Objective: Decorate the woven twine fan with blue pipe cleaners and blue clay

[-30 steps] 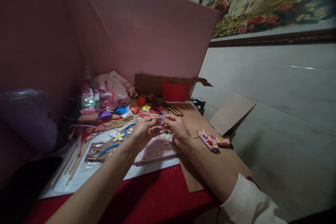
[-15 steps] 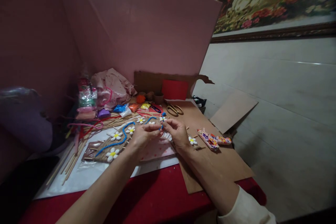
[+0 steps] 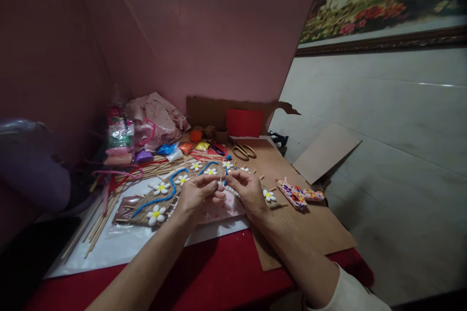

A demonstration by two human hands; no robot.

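Note:
A fan-shaped piece of wound twine and thin sticks (image 3: 149,206) lies on the table, bearing white clay flowers with yellow centres (image 3: 156,215) and a wavy blue clay strip (image 3: 171,192). Above its middle, my right hand (image 3: 250,194) pinches a thin blue clay strand (image 3: 225,175) between thumb and forefinger. My left hand (image 3: 199,197) is closed close beside it, thumb against forefinger; what it pinches, if anything, is hidden. A small blue clay ball (image 3: 228,157) shows just beyond the fingertips. Under both hands lies pink dotted cloth (image 3: 228,206).
Gold-handled scissors (image 3: 243,150) lie on the brown cardboard (image 3: 310,226), with a flower-patterned bundle (image 3: 297,194) at right. Loose sticks (image 3: 100,226) spread to the left. Coloured clay packs (image 3: 167,149), a red card (image 3: 244,123) and crumpled pink cloth (image 3: 158,119) stand behind.
My left hand has drawn slightly down and its lower fingers have uncurled a little. My right hand stays almost in place with the blue strand. The view has shifted slightly.

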